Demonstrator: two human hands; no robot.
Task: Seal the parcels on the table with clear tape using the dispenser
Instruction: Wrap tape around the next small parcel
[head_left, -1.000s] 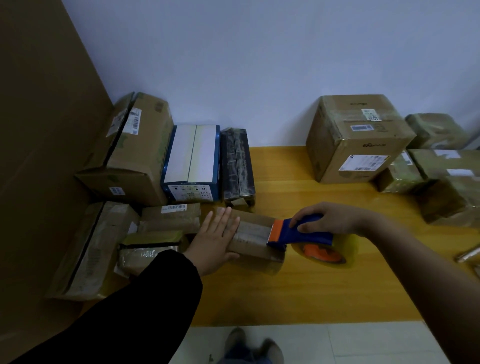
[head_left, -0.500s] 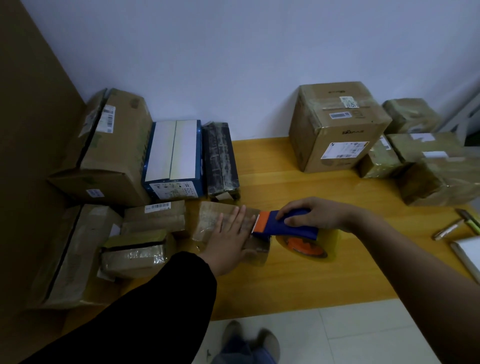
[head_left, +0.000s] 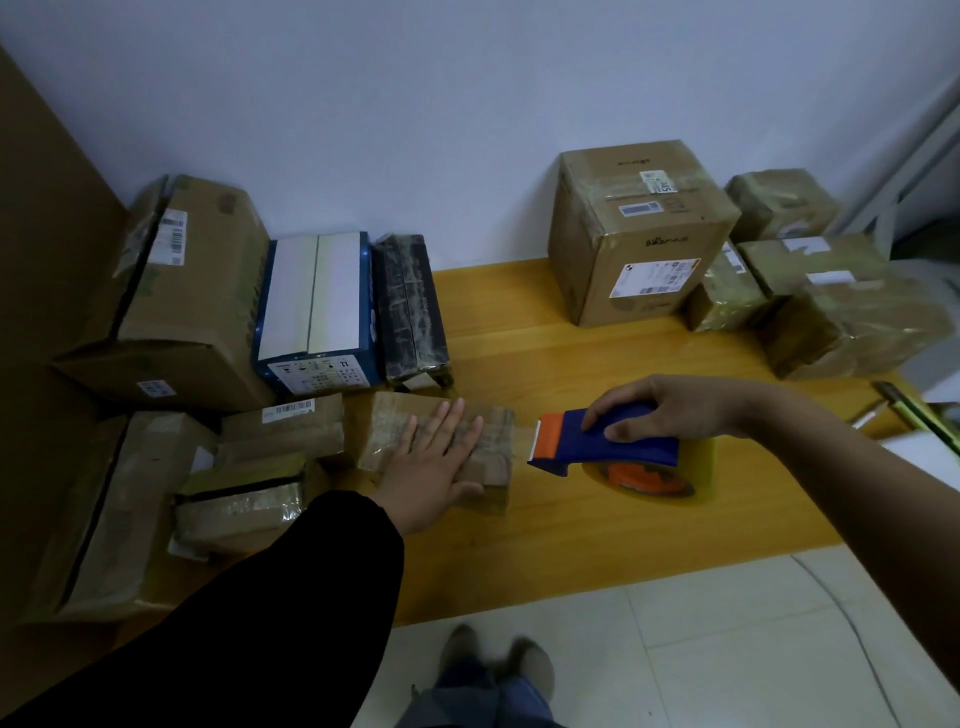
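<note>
Head view: the left hand (head_left: 431, 462) lies flat, fingers straight and close together, pressing down on a small parcel (head_left: 387, 426) of brown card wrapped in tape; it grasps nothing. The parcel sits on the yellow wooden table (head_left: 571, 525), shut, so its contents cannot be seen. Just right of that palm, the right hand (head_left: 670, 410) is clenched over the handle of the blue dispenser (head_left: 623, 447). The dispenser's orange nose points at the parcel's right end, close to it. Whether a strip of clear tape bridges the gap is hard to tell. Under the gripping fingers hangs the tape roll (head_left: 704, 467), yellowish-clear on an orange hub, low over the tabletop. Beyond the flat hand stand a blue and white box (head_left: 317, 306) and a dark taped box (head_left: 410, 306), side by side and closed. Left of them is a big brown carton (head_left: 192, 301) with barcode labels. Left of the flat hand lie two small taped packets (head_left: 283, 423), one nearer than the other, and a long flat carton (head_left: 119, 514). Beyond the gripping hand stands a sealed cube carton (head_left: 634, 234) with shipping labels. To its right a cluster of tape-wrapped parcels (head_left: 852, 332) touch one another. Every container is closed. Right of the gripping wrist, at the table's edge, lie blurred pen-like items (head_left: 893, 397).
</note>
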